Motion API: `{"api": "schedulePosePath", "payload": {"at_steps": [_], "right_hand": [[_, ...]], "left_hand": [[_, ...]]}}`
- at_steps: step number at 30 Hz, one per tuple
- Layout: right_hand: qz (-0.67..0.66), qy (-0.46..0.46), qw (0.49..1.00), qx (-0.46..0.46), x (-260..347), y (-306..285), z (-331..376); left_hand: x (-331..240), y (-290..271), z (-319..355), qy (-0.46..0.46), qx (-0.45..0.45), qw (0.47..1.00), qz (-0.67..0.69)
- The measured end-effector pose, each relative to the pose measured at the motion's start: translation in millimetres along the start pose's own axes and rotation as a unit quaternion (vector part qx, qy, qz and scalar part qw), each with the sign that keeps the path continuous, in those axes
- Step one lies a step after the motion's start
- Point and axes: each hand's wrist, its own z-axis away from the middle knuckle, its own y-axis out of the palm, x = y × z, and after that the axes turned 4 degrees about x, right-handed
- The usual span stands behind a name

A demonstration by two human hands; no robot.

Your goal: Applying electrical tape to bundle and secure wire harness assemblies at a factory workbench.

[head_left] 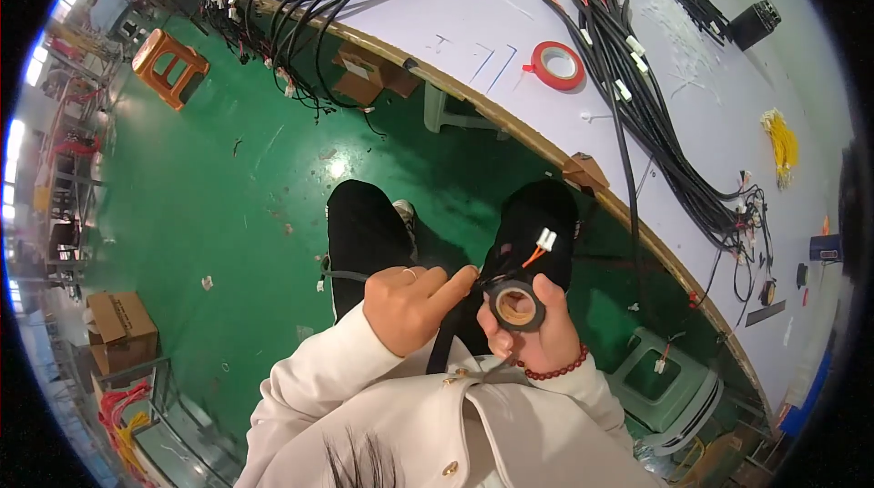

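Note:
My left hand [405,310] is closed around a black cable [348,276], whose one end sticks out to the left over my knee. From the cable's other end, beyond my fingers, orange wires [534,257] lead to a white plug connector [546,239] above my right leg. A roll of black tape [497,299] is gripped in my right hand [553,335], close beside the left fingertips. The roll's pale core faces up, with the thumb at its right side. Exactly where tape meets cable is dark and hard to make out.
A white table [510,24] runs along the far and right side, bearing black cable bundles [651,115], a red tape roll [557,66] and yellow ties [780,147]. An orange stool [170,69], a green stool [669,383] and a cardboard box [123,331] stand on the green floor.

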Motion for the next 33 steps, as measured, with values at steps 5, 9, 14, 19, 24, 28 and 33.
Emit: {"api": "schedulePosePath", "payload": {"at_steps": [5,9,14,19,24,28,33], "right_hand": [[-0.089,-0.205,0.973,0.058,-6.3,0.0,18.2],[0.155,-0.235,0.955,0.088,-25.9,-17.0,3.7],[0.286,-0.322,0.898,-0.088,-26.6,-26.2,-21.0],[0.319,-0.261,0.907,0.088,4.6,-15.0,-29.8],[0.437,-0.348,0.827,0.056,-6.2,-7.0,-25.4],[0.349,-0.303,0.885,-0.052,-23.8,-3.4,-20.1],[-0.085,-0.036,0.996,0.002,-18.7,13.9,-17.5]], "left_hand": [[-3.1,1.2,3.0,-0.010,0.006,0.997,0.070],[-6.8,-5.9,2.7,-0.090,0.005,0.967,0.240],[-6.5,-18.0,7.7,-0.216,0.137,0.857,0.448],[-4.5,-19.5,7.3,-0.209,0.164,0.816,0.514],[-14.9,-12.3,5.2,-0.161,0.029,0.888,0.429],[-12.0,2.4,5.3,-0.106,-0.038,0.975,0.190],[5.4,33.3,1.4,-0.039,-0.111,0.989,0.094]]}}
